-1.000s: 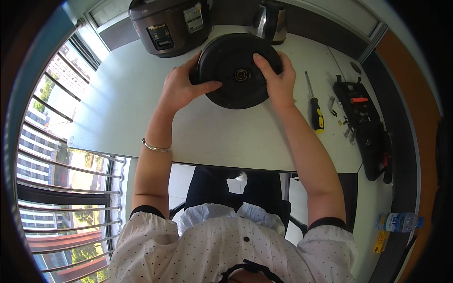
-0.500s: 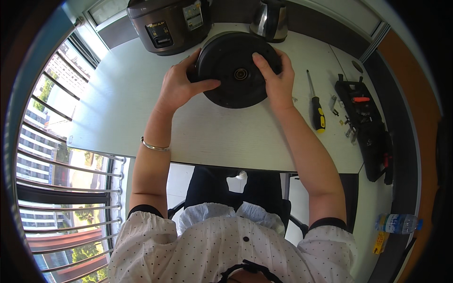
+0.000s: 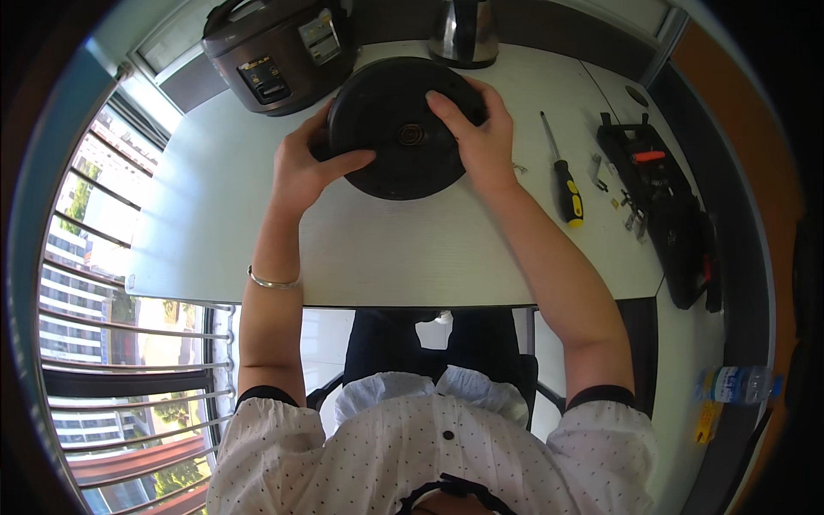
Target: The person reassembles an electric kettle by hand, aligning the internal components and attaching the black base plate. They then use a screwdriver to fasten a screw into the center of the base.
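Note:
Between my two hands is a round black disc-shaped object (image 3: 399, 172), its flat face turned up, with a brownish ringed fitting at the centre. My left hand (image 3: 302, 167) grips its left edge, thumb lying over the face and fingers hidden behind the rim. On the opposite side my right hand (image 3: 487, 142) clasps the right edge, thumb pressed on the face near the upper right and the other fingers out of sight. Right of my right hand, a screwdriver (image 3: 567, 192) with a black and yellow handle lies on the white table (image 3: 403, 257).
A dark rice cooker (image 3: 279, 64) stands at the back left, a metal kettle (image 3: 463, 34) behind the disc. An open black tool case (image 3: 661, 176) lies at the right beside several small metal parts (image 3: 633, 215). A plastic bottle (image 3: 742, 385) is at the lower right.
The whole view has shifted slightly, so the cooker, kettle, disc and screwdriver all appear farther left. Both hands keep the same hold on the disc.

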Demonstrator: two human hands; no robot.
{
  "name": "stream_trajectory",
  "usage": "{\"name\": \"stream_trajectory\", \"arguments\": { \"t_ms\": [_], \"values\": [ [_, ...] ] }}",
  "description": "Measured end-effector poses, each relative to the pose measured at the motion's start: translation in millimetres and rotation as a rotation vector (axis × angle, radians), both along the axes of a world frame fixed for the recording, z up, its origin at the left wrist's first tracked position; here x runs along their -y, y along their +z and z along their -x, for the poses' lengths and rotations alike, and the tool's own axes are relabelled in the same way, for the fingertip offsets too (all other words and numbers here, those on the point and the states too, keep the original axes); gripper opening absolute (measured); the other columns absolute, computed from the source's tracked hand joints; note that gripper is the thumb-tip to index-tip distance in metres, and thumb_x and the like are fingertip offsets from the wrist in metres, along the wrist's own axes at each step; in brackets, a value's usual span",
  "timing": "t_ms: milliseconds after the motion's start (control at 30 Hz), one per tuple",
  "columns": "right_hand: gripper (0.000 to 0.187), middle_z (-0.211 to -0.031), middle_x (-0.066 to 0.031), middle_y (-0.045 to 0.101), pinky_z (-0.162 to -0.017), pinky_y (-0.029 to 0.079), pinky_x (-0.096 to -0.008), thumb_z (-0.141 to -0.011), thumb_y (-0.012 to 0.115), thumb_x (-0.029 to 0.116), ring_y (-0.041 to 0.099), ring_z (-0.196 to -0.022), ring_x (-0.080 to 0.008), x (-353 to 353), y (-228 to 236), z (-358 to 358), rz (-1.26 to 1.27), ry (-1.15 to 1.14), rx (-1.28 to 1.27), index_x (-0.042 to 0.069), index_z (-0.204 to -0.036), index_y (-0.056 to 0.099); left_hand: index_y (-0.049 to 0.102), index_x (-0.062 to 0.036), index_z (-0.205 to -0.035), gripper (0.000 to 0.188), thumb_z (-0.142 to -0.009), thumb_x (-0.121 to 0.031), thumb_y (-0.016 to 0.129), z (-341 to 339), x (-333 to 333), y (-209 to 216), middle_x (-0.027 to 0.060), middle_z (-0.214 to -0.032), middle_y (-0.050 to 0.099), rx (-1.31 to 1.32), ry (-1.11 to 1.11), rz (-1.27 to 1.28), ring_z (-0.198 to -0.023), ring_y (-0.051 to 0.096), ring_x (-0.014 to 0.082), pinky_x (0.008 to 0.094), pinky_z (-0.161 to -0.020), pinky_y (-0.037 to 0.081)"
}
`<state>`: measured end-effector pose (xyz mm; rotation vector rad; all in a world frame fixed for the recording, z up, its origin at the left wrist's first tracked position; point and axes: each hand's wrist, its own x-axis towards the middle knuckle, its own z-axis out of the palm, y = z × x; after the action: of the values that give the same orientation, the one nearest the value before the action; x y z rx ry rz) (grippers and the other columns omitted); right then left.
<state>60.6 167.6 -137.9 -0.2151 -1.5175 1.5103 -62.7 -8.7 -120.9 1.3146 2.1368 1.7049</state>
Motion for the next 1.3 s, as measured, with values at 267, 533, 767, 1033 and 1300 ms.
{"name": "stream_trajectory", "arguments": {
  "t_ms": [267,533,767,1033,1300],
  "values": [
    [0.056,-0.101,-0.0125,0.062,-0.079,0.05,-0.0264,-0.076,0.077,0.028,0.06,-0.091,-0.017,5,4,-4,0.02,0.051,0.009,-0.004,-0.115,0.053,0.055,0.0063,-0.122,0.069,-0.061,-0.011,0.078,-8,1,8,0.0129,-0.096,0.067,0.063,0.01,-0.002,-0.086,0.063,0.0182,0.0278,-0.078,0.05],
    [0.057,-0.103,-0.0123,0.062,-0.082,0.048,-0.0259,-0.078,0.075,0.032,0.059,-0.097,-0.0172,3,10,-11,-0.019,0.077,0.039,-0.004,-0.117,0.053,0.058,0.0091,-0.115,0.059,-0.062,-0.01,0.077,-15,0,12,0.0137,-0.095,0.066,0.097,0.001,-0.029,-0.085,0.063,0.0201,0.0287,-0.079,0.05],
    [0.051,-0.087,-0.0097,0.067,-0.071,0.051,-0.0249,-0.076,0.076,0.033,0.063,-0.077,-0.014,1,11,-8,-0.049,-0.023,-0.019,-0.004,-0.105,0.058,0.061,0.0102,-0.109,0.056,-0.062,-0.014,0.078,-19,-2,13,0.0137,-0.092,0.066,0.115,0.055,-0.034,-0.082,0.063,0.0194,0.0278,-0.076,0.05],
    [0.052,-0.082,-0.0085,0.067,-0.067,0.05,-0.0239,-0.072,0.078,0.036,0.062,-0.072,-0.0119,1,16,-10,-0.002,-0.061,0.011,-0.003,-0.102,0.062,0.062,0.0106,-0.105,0.053,-0.064,-0.018,0.078,-24,-1,14,0.0126,-0.089,0.066,0.116,0.085,-0.056,-0.08,0.061,0.0173,0.026,-0.074,0.049],
    [0.052,-0.083,-0.0085,0.067,-0.068,0.05,-0.0229,-0.072,0.078,0.036,0.062,-0.072,-0.0115,2,20,-13,-0.01,-0.069,0.049,-0.004,-0.102,0.062,0.063,0.0075,-0.107,0.053,-0.064,-0.021,0.078,-23,1,12,0.0102,-0.088,0.067,0.116,0.078,-0.038,-0.079,0.061,0.0149,0.0251,-0.074,0.048]
  ]
}}
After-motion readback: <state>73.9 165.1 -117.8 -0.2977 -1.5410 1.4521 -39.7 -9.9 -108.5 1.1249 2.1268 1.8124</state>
